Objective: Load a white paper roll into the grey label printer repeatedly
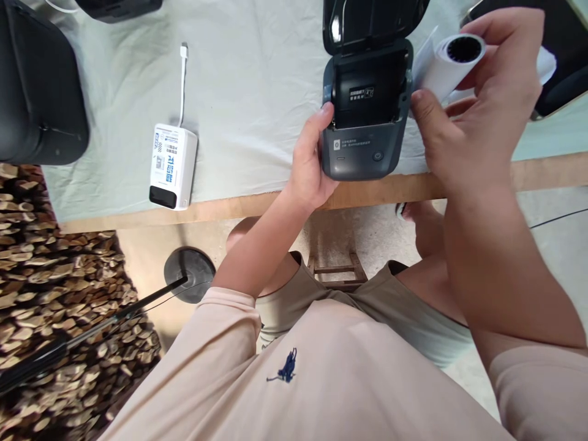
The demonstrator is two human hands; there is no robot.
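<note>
A dark label printer (362, 144) is held near the table's front edge, its lid (374, 24) flipped up and its paper bay bare inside. My left hand (312, 156) grips the printer's left side, thumb on the rim. To the right of the printer, my right hand (482, 116) has its fingers closed around a white paper roll (443, 70) with a black core. The roll is tilted, and a loose flap of its paper stands out toward the printer. Part of the roll is hidden behind my fingers.
A white power bank (172, 165) with a short cable lies left on the cloth-covered table (248, 110). A black case (41, 86) sits far left, a dark flat object (563, 67) at right. Below are a stand with a round base (189, 260) and stacked firewood (68, 263).
</note>
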